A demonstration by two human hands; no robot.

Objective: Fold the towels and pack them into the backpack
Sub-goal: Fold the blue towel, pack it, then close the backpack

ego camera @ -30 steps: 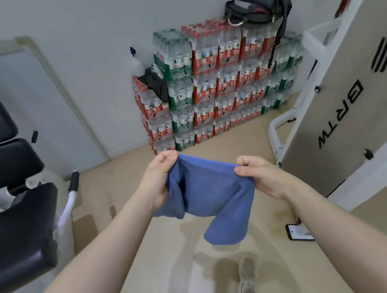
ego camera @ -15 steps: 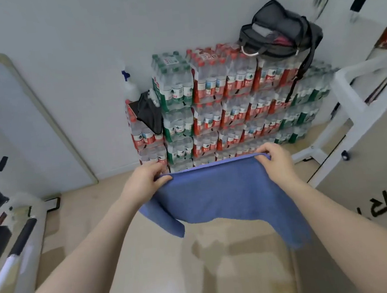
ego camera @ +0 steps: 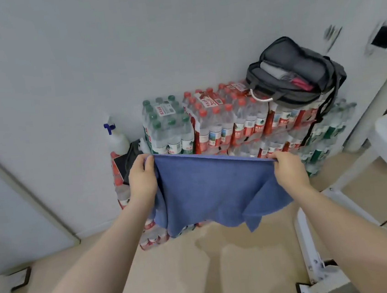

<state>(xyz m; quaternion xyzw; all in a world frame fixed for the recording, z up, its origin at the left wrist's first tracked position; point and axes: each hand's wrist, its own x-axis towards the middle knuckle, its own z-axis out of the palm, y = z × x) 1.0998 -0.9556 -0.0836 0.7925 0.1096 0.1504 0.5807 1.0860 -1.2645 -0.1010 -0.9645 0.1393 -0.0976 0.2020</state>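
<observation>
A blue towel hangs stretched out in front of me, its top edge pulled taut. My left hand grips the top left corner and my right hand grips the top right corner. The lower part droops in loose folds. A dark grey backpack lies open on top of the stacked water bottles, up and to the right of the towel, with something grey and something pink inside.
Shrink-wrapped packs of water bottles are stacked against the white wall. A white spray bottle and a dark cloth sit on the lower left stack. A white metal frame stands at the right on the beige floor.
My hands have moved apart and risen, spreading the bunched towel wide and flat. My view has lifted from the floor toward the bottles and backpack.
</observation>
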